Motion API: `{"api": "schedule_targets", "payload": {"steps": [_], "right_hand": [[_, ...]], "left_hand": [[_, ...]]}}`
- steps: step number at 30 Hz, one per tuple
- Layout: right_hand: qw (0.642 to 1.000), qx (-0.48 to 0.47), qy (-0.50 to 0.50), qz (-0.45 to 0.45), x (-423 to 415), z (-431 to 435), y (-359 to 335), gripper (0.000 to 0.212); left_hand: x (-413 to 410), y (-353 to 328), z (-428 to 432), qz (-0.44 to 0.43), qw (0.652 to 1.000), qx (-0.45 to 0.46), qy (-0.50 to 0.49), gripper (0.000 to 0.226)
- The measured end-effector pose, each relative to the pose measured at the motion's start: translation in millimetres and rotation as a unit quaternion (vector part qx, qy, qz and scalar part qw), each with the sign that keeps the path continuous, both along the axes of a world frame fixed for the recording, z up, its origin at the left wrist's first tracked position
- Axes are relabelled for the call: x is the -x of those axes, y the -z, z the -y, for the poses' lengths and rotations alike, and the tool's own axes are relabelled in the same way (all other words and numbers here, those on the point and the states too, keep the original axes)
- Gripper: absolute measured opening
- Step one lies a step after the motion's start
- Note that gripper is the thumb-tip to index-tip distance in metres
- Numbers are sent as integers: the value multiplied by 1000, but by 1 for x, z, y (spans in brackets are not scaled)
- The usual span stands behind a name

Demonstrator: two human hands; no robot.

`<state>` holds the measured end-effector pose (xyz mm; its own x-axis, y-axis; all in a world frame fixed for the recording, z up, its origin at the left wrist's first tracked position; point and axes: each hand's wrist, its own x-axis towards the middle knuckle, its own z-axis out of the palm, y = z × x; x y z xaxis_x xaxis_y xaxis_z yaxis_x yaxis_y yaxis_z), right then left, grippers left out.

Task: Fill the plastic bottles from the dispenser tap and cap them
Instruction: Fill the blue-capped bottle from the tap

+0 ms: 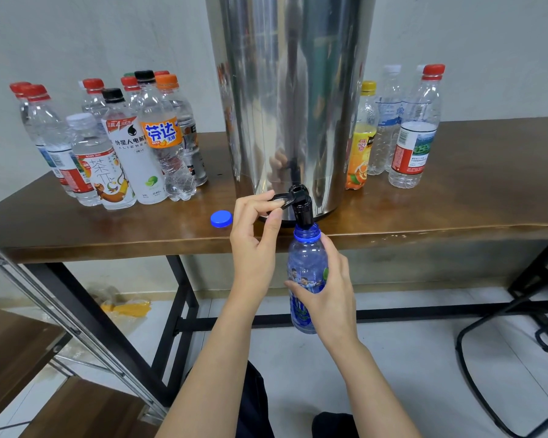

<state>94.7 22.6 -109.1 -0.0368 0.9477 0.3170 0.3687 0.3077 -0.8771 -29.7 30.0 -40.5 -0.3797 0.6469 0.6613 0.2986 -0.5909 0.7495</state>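
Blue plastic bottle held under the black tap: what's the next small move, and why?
Probably work the black tap lever with the left hand, which pinches it. The right hand holds the uncapped blue plastic bottle with its mouth right under the black spout, and I can see no water level in it. The round blue cap lies on the brown wooden table.

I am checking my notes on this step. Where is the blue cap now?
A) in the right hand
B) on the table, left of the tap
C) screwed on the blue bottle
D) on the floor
B: the blue cap lies on the table left of the tap; the blue bottle has an open mouth.
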Motion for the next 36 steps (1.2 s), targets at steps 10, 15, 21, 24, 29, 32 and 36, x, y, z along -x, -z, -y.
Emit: {"api": "schedule_targets", "payload": {"steps": [10, 15, 21, 24, 29, 32, 36], "right_hand": [[1000, -4, 0, 3, -1, 0, -1, 99], [1000, 0, -4, -1, -1, 0, -1, 98], [1000, 7, -6, -5, -1, -1, -1, 98], [1000, 11, -9, -10, -2, -2, -2, 98], [1000, 15, -18, -18, -2, -4, -2, 98], [999, 19, -23, -26, -2, -5, -2, 98], [999, 20, -29, -37, -3, -5, -2, 97]], "left_hand": [[0, -1, 0, -15, 1000, -4, -8, 24], [2, 1, 0, -26, 1000, 0, -13, 17], [7, 0, -3, -61, 998, -12, -23, 14], [11, -1, -5, -83, 996, -11, -27, 12], [18, -5, -8, -141, 989, -18, -47, 6], [23, -9, -8, -202, 977, -23, -64, 13], [33, -11, -11, -247, 967, -43, -47, 13]]}}
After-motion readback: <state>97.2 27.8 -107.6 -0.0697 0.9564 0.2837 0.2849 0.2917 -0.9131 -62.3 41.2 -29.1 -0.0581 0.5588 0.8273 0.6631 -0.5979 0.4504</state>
